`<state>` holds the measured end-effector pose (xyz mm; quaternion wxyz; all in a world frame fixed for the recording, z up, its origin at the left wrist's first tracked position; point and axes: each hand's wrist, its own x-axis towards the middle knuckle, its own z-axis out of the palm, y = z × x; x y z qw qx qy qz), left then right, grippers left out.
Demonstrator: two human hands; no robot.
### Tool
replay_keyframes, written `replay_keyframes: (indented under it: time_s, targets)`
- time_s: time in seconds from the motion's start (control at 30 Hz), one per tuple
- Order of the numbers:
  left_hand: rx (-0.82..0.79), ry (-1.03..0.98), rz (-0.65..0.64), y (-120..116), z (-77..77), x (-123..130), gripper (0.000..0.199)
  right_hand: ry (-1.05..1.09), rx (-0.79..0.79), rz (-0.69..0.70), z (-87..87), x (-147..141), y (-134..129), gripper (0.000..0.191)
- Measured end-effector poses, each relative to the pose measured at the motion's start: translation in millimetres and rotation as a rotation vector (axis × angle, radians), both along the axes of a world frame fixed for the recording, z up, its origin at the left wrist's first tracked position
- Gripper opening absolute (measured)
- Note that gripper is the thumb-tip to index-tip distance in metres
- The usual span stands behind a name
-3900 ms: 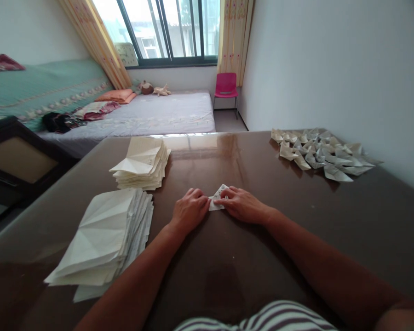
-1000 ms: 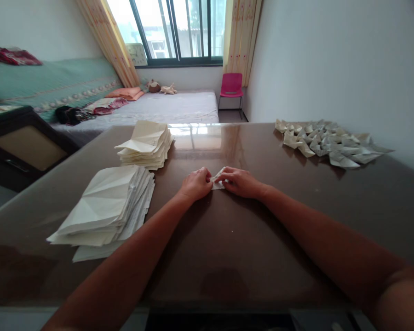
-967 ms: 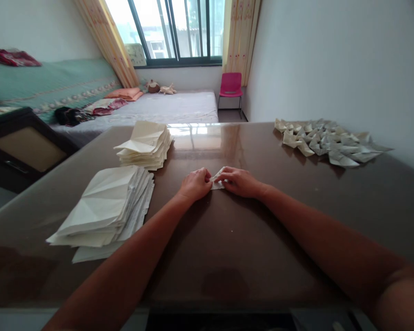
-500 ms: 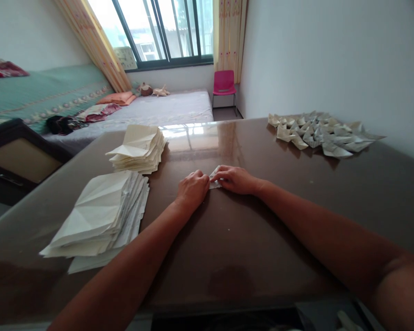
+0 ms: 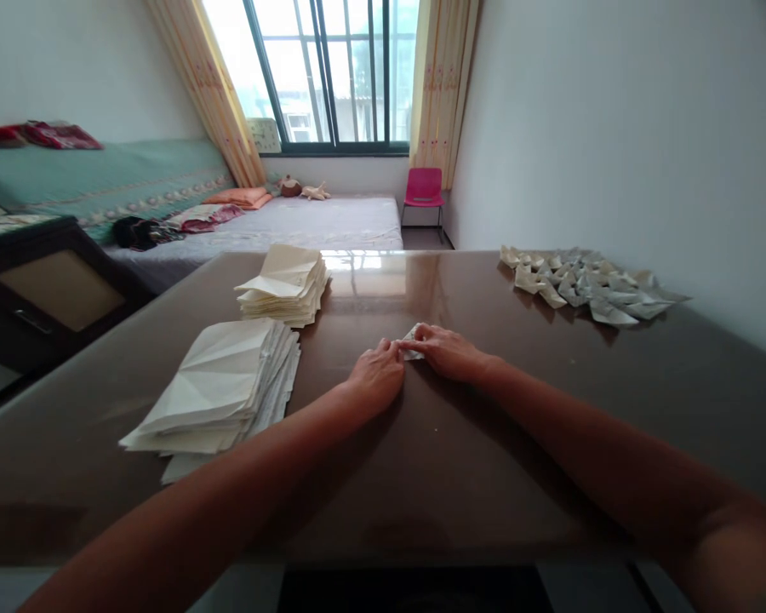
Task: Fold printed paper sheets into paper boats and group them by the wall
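A small folded piece of printed paper lies on the brown glossy table, between my two hands. My left hand is closed at the paper's left edge, its fingertips pressed together there. My right hand grips the paper from the right, with its index finger stretched left across it toward the left fingertips. Part of the paper is hidden under the fingers. To the left lie a stack of whitish creased sheets and, behind it, a stack of cream sheets.
Many folded paper shapes stand grouped at the table's back right, near the wall. Beyond the table are a bed, a pink chair and a window. A dark cabinet stands at the left.
The camera view has tilted up and shifted left. My right index finger now reaches across the paper to my left fingertips. The paper is still between both hands.
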<state>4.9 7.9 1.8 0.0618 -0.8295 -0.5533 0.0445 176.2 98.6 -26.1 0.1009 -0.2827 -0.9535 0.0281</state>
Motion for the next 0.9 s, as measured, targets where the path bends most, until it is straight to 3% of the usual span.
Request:
replay_keyframes:
  time_s: [0.27, 0.4, 0.57, 0.63, 0.9]
  targets:
    - [0.038, 0.018, -0.137, -2.5, 0.4, -9.0, 0.033, -0.176, 0.013, 0.072, 19.8, 1.6, -3.1, 0.054]
    - [0.006, -0.003, -0.143, 7.3, 6.7, -6.8, 0.028, -0.144, 0.027, -0.105, 28.8, 5.7, 7.9, 0.046]
    - [0.01, -0.025, -0.096, 24.4, 8.5, 8.9, 0.036, 0.144, -0.309, -0.405, 33.0, 29.9, 40.8, 0.036]
    - [0.009, -0.017, -0.085, 30.6, 7.3, 16.9, 0.039, 0.194, -0.376, -0.47, 30.5, 41.6, 45.6, 0.03]
    - [0.002, -0.087, -0.196, 51.8, 1.7, 30.7, 0.028, 0.129, -0.337, -0.392, 20.2, 55.2, 41.5, 0.018]
